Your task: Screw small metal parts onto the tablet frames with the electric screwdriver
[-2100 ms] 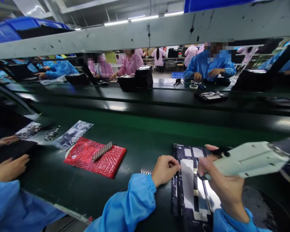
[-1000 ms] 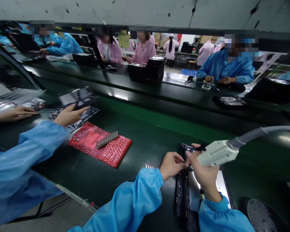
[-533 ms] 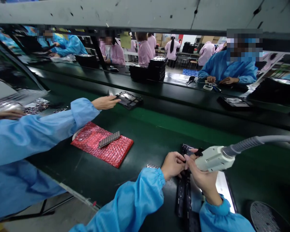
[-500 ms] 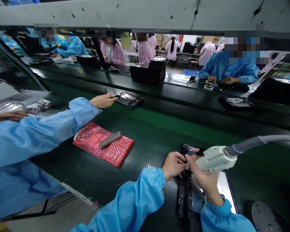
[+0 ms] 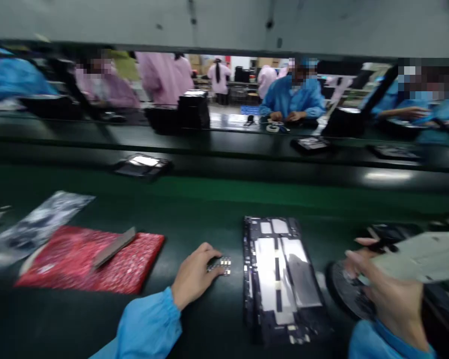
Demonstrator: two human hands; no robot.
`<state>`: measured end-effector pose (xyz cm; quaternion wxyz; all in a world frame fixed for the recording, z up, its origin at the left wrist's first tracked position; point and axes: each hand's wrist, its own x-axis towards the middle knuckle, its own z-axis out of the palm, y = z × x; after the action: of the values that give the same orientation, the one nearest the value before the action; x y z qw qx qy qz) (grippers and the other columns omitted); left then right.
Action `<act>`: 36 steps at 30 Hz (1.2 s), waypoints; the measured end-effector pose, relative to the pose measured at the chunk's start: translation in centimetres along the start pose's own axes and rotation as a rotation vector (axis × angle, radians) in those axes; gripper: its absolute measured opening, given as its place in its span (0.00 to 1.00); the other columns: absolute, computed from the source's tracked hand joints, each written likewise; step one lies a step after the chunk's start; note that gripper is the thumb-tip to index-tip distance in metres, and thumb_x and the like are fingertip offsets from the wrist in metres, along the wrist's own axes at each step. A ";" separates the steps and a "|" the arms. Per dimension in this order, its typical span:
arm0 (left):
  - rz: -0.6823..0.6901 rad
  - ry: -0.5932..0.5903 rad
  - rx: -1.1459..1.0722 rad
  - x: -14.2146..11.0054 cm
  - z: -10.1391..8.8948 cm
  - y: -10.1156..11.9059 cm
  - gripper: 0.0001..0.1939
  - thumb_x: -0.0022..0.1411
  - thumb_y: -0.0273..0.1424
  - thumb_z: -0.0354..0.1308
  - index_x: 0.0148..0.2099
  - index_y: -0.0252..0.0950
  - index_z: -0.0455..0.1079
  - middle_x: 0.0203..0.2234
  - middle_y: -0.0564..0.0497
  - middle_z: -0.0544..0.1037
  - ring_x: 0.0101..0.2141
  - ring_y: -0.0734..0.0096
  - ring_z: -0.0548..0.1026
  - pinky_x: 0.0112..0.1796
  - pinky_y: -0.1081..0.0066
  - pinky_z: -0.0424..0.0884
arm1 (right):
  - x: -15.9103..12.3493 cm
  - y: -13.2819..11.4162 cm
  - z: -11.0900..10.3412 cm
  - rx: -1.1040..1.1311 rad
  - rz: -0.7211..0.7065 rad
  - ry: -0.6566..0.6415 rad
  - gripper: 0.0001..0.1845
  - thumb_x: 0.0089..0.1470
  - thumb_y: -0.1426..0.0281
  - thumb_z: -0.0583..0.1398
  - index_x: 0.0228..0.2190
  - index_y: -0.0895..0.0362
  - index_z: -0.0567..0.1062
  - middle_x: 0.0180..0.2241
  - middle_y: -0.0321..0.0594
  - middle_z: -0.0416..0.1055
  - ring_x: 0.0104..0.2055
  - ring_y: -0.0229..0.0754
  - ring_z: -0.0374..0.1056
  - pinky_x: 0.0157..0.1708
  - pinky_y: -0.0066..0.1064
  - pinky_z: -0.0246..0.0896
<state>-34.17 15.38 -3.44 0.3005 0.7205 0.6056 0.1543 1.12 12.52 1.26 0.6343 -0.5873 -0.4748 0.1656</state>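
Observation:
My left hand rests low over the table, thumb and fingertips closed on the edge of a small sheet of shiny metallic pieces. To the right of it lies an opened tablet-like device, with silvery panels and black edges facing up; neither hand touches it. My right hand is wrapped round a pale, boxy handheld tool at the far right. That hand is above a round, dark, textured disc. Motion blurs the tool's tip.
A red bubble-wrap bag with a grey strip on it lies left, beside a clear plastic bag. Another opened device lies farther back. Co-workers in blue and pink sit behind the raised ledge; a beam crosses overhead.
My view has turned right. Both hands have left the device: the left moved to the metallic pieces, the right carried the tool rightward. The neighbour's blue-sleeved arm has left view.

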 end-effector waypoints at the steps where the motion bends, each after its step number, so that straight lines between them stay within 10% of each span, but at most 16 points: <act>1: 0.010 -0.015 0.011 0.3 0.2 0.0 0.13 0.56 0.35 0.59 0.43 0.39 0.75 0.39 0.49 0.75 0.34 0.66 0.73 0.37 0.70 0.66 | -0.1 0.8 -0.8 0.010 -0.016 0.010 0.20 0.42 0.65 0.71 0.13 0.54 0.67 0.13 0.31 0.65 0.16 0.38 0.62 0.41 0.44 0.66; 8: -0.121 -0.067 -0.023 2.3 -0.6 -0.1 0.15 0.45 0.42 0.64 0.31 0.37 0.75 0.19 0.55 0.71 0.24 0.67 0.70 0.26 0.72 0.61 | -1.5 5.3 -1.9 0.076 0.028 0.187 0.14 0.46 0.67 0.69 0.19 0.55 0.69 0.13 0.29 0.66 0.15 0.38 0.62 0.41 0.45 0.65; 15: -0.161 -0.120 -0.263 2.7 -0.6 0.0 0.25 0.38 0.51 0.65 0.30 0.35 0.76 0.23 0.49 0.79 0.28 0.62 0.76 0.31 0.71 0.70 | -1.2 5.4 -0.9 0.140 0.060 0.145 0.09 0.47 0.68 0.67 0.26 0.56 0.72 0.13 0.28 0.66 0.17 0.38 0.63 0.41 0.45 0.67; 22: 0.187 0.088 0.085 0.9 0.3 -0.3 0.18 0.53 0.49 0.56 0.24 0.42 0.74 0.29 0.49 0.81 0.32 0.61 0.78 0.36 0.69 0.74 | -1.4 5.5 -0.4 0.137 0.090 0.061 0.07 0.46 0.68 0.66 0.25 0.55 0.72 0.13 0.29 0.66 0.17 0.39 0.65 0.35 0.40 0.69; 36: 0.506 0.406 0.093 -0.8 2.1 0.8 0.15 0.65 0.43 0.53 0.40 0.39 0.76 0.31 0.52 0.81 0.29 0.73 0.80 0.30 0.81 0.76 | -1.7 6.3 -0.3 0.121 0.114 0.057 0.12 0.46 0.68 0.67 0.33 0.57 0.72 0.15 0.29 0.67 0.16 0.38 0.64 0.28 0.35 0.66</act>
<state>-32.51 13.99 -4.46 0.0927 0.8157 0.4613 0.3366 2.68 12.61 -5.07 0.6715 -0.5783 -0.4114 0.2131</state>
